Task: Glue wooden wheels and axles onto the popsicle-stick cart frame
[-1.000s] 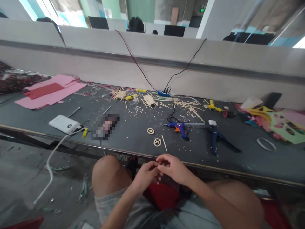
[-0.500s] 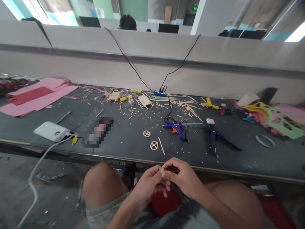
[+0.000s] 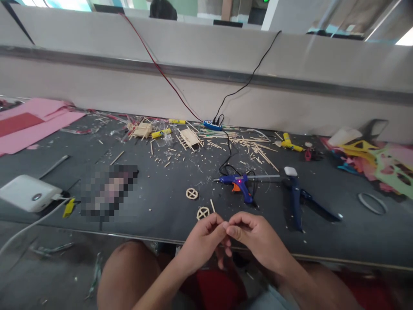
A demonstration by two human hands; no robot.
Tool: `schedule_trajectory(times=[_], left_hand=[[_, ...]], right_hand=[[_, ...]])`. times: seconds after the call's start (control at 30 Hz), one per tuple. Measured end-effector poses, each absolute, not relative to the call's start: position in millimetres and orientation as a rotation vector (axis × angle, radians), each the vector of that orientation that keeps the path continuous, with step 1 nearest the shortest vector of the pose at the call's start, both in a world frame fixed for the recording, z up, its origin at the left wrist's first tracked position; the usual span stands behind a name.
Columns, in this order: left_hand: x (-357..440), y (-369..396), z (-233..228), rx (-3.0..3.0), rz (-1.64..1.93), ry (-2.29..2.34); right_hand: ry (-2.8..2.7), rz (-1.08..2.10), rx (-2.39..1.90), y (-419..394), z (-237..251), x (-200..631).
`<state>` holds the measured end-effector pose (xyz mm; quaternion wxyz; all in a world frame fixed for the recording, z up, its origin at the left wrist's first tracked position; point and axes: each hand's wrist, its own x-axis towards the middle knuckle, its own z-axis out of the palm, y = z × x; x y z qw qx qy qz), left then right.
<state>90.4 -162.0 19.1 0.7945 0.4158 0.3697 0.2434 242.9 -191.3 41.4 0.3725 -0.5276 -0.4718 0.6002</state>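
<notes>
My left hand [image 3: 208,239] and my right hand [image 3: 253,234] meet fingertip to fingertip at the table's front edge. Thumbs and forefingers of both are pinched together; anything between them is too small or hidden to make out. Just beyond the left hand lies a small wooden wheel [image 3: 203,213] with crossed spokes, partly covered by the fingers. A second spoked wheel [image 3: 192,193] rests a little farther back. Beside the nearer wheel a thin wooden stick [image 3: 212,206] shows only its upper part. A blue hot glue gun [image 3: 238,183] with an orange trigger lies beyond the right hand.
Dark blue pliers-like tool [image 3: 297,202] and a grey ring [image 3: 372,203] lie right. Loose sticks [image 3: 254,146], small stick-built pieces [image 3: 189,137] and a blue power strip [image 3: 213,125] line the back. A white power bank [image 3: 29,193] and pink paper [image 3: 41,122] are left.
The view has tilted down and shifted closer to the table. Both hands have come up over the table edge, now covering part of the nearer wheel and stick. Their fingertips stay together.
</notes>
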Motion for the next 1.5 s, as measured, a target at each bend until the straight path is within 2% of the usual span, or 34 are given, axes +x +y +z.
schedule_trajectory(times=[0.3, 0.47, 0.97, 1.3, 1.5], left_hand=[[108, -111, 29, 1.083, 0.379, 0.708], [115, -88, 34, 1.209, 0.435, 0.749], [77, -45, 35, 1.469, 0.603, 1.033], [50, -34, 33, 1.614, 0.845, 1.310], [83, -64, 26, 1.668, 0.710, 1.066]], right_hand=[[-1.237, 1.378, -1.424, -162, 28, 269], [-1.209, 1.204, -1.512, -150, 25, 272], [-1.045, 1.222, -1.591, -155, 7, 286], [-1.007, 1.175, -1.561, -156, -4, 294], [-0.978, 1.237, -1.506, -156, -6, 290]])
